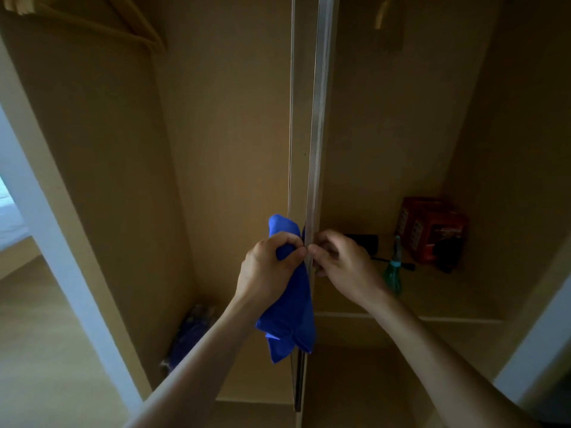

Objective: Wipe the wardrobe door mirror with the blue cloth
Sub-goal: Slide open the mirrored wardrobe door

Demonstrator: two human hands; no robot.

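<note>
Thumb and fingers of the left hand (265, 267) curl round the bunched blue cloth (290, 307), which hangs against the edge of the wardrobe door (313, 134). The right hand (343, 261) pinches that edge just opposite. The door stands edge-on, so its mirror face cannot be seen. Wiping looks not yet begun. Next, the door probably needs swinging round, then the cloth pressed flat on the glass.

Hangers (18, 6): cut off by top edge.
Red box (432, 230): print too blurred to read.
Dark bundle (193, 332) on wardrobe floor: blurred, partly behind forearm.
Black object (366, 240): half hidden behind right hand (343, 264).
</note>
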